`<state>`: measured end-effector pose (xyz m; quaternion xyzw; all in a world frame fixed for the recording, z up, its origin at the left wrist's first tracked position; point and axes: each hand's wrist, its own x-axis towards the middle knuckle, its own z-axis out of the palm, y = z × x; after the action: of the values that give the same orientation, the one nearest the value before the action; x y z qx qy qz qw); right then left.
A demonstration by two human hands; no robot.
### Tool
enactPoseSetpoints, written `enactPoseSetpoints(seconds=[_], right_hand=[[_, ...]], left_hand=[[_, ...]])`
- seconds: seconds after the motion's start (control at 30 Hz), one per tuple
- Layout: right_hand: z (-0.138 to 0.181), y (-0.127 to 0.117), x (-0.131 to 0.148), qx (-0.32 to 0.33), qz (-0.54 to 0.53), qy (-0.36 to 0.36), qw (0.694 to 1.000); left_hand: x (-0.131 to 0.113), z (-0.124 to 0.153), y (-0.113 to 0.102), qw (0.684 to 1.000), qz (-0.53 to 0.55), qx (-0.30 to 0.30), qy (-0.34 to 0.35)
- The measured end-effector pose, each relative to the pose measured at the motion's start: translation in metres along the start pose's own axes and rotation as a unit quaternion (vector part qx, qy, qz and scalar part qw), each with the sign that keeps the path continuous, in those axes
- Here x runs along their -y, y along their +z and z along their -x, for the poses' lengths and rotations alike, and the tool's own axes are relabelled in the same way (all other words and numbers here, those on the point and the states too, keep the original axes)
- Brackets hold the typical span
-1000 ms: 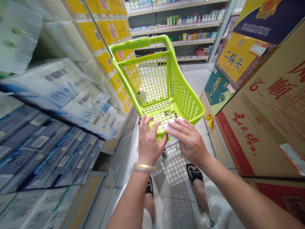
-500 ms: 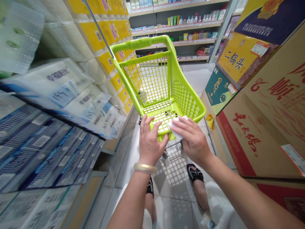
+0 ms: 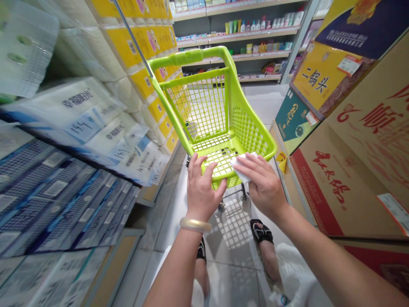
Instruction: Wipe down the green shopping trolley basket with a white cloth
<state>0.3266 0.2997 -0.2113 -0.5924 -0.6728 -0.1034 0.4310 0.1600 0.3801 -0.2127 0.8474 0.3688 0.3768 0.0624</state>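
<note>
- Left hand [image 3: 202,187]: gripping the near rim of the lime-green shopping cart basket [image 3: 223,111], fingers spread over the mesh and thumb hooked round the rim's outer face. Judged to be a bracing hold that keeps the wheeled cart from rolling.
- Right hand [image 3: 260,179]: flat on a white wipe [image 3: 240,165], fingers together and extended, pressing the cloth against the basket's near right corner. The palm-down pressure suits rubbing the rim rather than lifting anything.
- White wipe: folded, trapped between fingers and rim, partly showing beyond the fingertips.
- Cart: stands in the aisle just ahead of the person's sandalled feet [image 3: 260,232], handle at the far end.
- Surroundings: wrapped tissue packs [image 3: 96,123] stacked on the left; printed cardboard cartons [image 3: 351,140] on the right; shelves of bottles [image 3: 255,27] behind.
</note>
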Motion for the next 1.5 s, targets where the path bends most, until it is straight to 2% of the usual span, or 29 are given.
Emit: enactPoseSetpoints(seconds=[0.1,0.17,0.3,0.37,0.53,0.6,0.67,0.83,0.9,1.03,1.1,1.3,1.37,1.5], right_hand=[[-0.002,-0.005,-0.017,-0.057,0.032,0.059,0.996],[-0.001,-0.004,-0.013,-0.055,0.03,0.054,0.997],[0.004,0.003,0.014,0.04,-0.024,-0.046,0.998],[0.005,0.003,0.018,0.065,-0.035,-0.066,0.995],[0.001,-0.009,-0.014,-0.04,0.033,0.053,0.997],[0.001,-0.01,-0.019,-0.062,0.042,0.075,0.994],[0.002,-0.007,-0.012,-0.047,0.033,0.057,0.997],[0.004,0.001,0.015,0.065,-0.03,-0.061,0.996],[0.002,-0.001,0.007,0.042,-0.019,-0.039,0.998],[0.0,-0.008,-0.018,-0.057,0.026,0.068,0.996],[0.001,-0.008,-0.018,-0.065,0.026,0.078,0.994],[0.001,-0.001,0.01,0.056,-0.037,-0.033,0.997],[0.0,-0.003,0.003,0.037,-0.025,-0.014,0.999],[-0.003,-0.008,-0.023,-0.055,0.018,0.072,0.996]], left_hand=[[-0.002,-0.001,0.0,1.0,-0.001,0.0,-0.006],[-0.002,-0.001,0.0,1.0,-0.001,0.001,-0.007],[-0.001,0.0,0.0,1.0,-0.003,0.003,-0.003],[-0.001,0.0,0.0,1.0,-0.002,0.004,-0.002],[-0.002,-0.001,0.0,1.0,0.002,0.0,-0.004],[-0.002,-0.001,0.0,1.0,0.002,-0.001,-0.005],[-0.002,-0.001,0.0,1.0,0.002,-0.002,-0.004],[0.0,0.0,0.0,1.0,0.002,-0.002,0.005],[0.0,0.0,0.0,1.0,0.002,-0.002,0.003],[-0.002,-0.001,0.0,1.0,0.01,-0.002,-0.003],[-0.003,-0.001,-0.001,1.0,0.017,0.0,-0.004],[0.0,0.0,-0.005,0.999,0.044,0.015,0.014],[0.001,0.0,-0.005,0.999,0.039,0.017,0.004],[-0.001,-0.001,-0.002,0.999,0.032,0.01,-0.012]])
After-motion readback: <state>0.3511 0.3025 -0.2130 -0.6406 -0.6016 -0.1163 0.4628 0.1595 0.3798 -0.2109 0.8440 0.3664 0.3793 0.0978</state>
